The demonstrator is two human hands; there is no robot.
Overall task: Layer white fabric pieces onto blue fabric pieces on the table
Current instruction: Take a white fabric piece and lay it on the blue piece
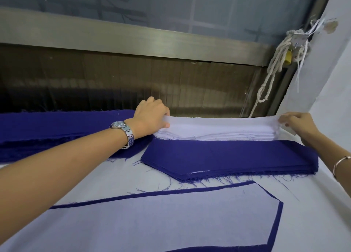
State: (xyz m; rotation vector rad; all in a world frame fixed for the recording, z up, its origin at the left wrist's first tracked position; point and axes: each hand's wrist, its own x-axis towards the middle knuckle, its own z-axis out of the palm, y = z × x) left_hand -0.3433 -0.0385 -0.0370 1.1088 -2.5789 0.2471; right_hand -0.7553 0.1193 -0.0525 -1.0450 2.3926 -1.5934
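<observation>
The top white piece [224, 121] is raised a little at the far side of the table [332, 204], and it hangs between two hands above the white stack [218, 136]. The left hand [150, 117] pinches its left end with curled fingers and thumb, and the right hand [298, 124] pinches its right end in the same way. The white stack lies flat, and its front edge touches a blue stack [228, 157], which lies just in front of it with many loose threads along its near edge. Closer to the person, a near white piece [152, 223] lies flat on a blue piece [276, 223], so that only a narrow blue border shows around it. To the left, under the left forearm, lies a blue pile [47, 130] with frayed edges. The left wrist carries a metal watch [123, 132], and the right wrist carries a thin bangle [340, 164]. Behind the table is a window frame [114, 37], and at its right end a pale rope [275, 65] hangs in knots beside a small yellow padlock [288, 57].
</observation>
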